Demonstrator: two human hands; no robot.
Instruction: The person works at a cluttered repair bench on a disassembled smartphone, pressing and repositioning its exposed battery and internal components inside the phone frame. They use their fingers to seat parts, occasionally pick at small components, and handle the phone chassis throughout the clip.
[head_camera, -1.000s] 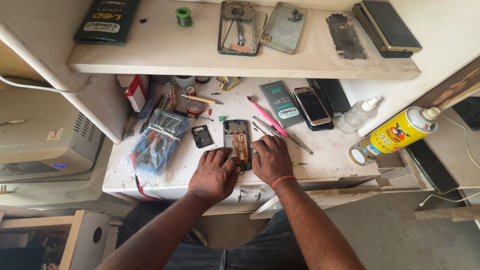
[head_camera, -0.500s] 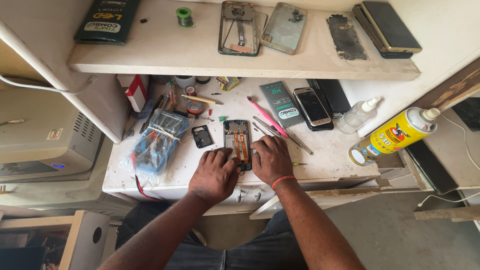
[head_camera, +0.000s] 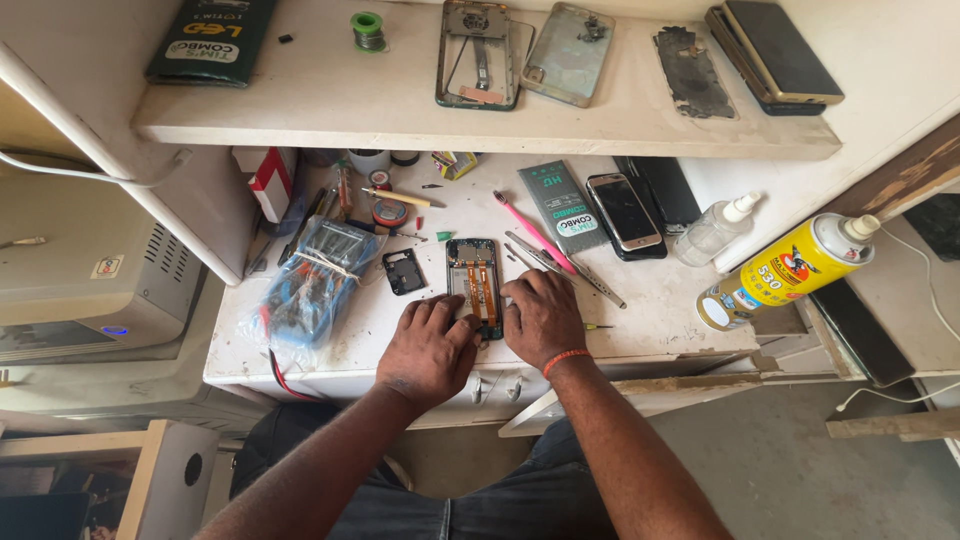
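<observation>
white-painted and scuffed, the worktop (head_camera: 650, 300) carries everything, with a pale shelf (head_camera: 400, 110) over its back edge. biggest on it is a yellow spray can (head_camera: 785, 270) lying at the right edge, then a clear plastic bag of blue tools (head_camera: 305, 280) toward the left edge. near the front edge, about the middle, lies an opened smartphone with its back off, orange flex strips showing (head_camera: 475, 283). it looks light and stiff, but the bare board and ribbons look fragile, so i judge it is best held by the long side rims, never by the strips. the left hand (head_camera: 428, 348) rests with loosely curled fingers at the phone's lower left corner, gripping nothing that i can see. the right hand (head_camera: 543, 316) lies just right of the phone, fingertips touching its lower right rim, curled but not clamped. a small black square part (head_camera: 404, 271) sits just left of the phone, and metal tweezers (head_camera: 565, 268) lie just right of it.
</observation>
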